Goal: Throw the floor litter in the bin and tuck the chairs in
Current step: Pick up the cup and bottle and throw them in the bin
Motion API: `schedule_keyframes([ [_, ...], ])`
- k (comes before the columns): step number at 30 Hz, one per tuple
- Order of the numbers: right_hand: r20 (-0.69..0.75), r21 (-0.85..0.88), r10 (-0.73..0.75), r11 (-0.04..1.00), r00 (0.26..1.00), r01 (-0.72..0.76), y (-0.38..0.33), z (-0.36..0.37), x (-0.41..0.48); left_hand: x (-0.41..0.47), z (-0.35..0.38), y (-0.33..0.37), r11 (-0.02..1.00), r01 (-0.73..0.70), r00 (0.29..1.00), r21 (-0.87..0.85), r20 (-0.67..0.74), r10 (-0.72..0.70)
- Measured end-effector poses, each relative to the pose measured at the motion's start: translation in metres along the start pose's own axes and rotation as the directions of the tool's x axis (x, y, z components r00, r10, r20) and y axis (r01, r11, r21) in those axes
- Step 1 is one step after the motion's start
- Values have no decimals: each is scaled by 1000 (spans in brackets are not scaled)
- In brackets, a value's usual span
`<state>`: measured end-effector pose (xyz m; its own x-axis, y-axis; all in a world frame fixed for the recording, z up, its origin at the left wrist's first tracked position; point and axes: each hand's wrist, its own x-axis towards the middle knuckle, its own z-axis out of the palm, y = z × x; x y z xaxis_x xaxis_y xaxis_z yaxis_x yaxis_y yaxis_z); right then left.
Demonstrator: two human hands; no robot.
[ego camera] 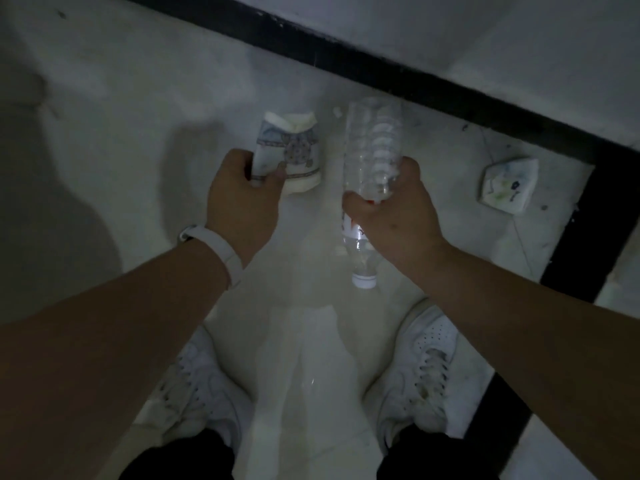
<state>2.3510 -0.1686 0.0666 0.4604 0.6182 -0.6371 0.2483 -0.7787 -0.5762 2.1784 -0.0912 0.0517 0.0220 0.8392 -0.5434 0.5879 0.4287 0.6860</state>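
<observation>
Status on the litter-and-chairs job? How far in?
Done: nothing visibly binned; no bin or chairs in view. In hand: left hand grips a printed paper cup, right hand grips a clear plastic bottle. Left: a crumpled wrapper lies on the floor to the right, then binning everything and tucking chairs.

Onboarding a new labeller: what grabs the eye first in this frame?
Both hands are full at frame centre: the left hand grips a crushed paper cup, the right hand holds a clear plastic bottle, cap toward the person. Another crumpled piece of litter lies on the floor at right.
</observation>
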Motion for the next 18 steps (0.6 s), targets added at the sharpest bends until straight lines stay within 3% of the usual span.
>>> schedule_keyframes([
  [10, 88, -124, -138, 981, 986, 149, -134, -79, -96, -83, -116, 108, 988, 43, 994, -147, -95, -58],
  [18, 145, -205, -270, 933, 952, 296, -283, -123, -214, -167, -263, 221, 956, 39, 979, -292, -183, -95],
])
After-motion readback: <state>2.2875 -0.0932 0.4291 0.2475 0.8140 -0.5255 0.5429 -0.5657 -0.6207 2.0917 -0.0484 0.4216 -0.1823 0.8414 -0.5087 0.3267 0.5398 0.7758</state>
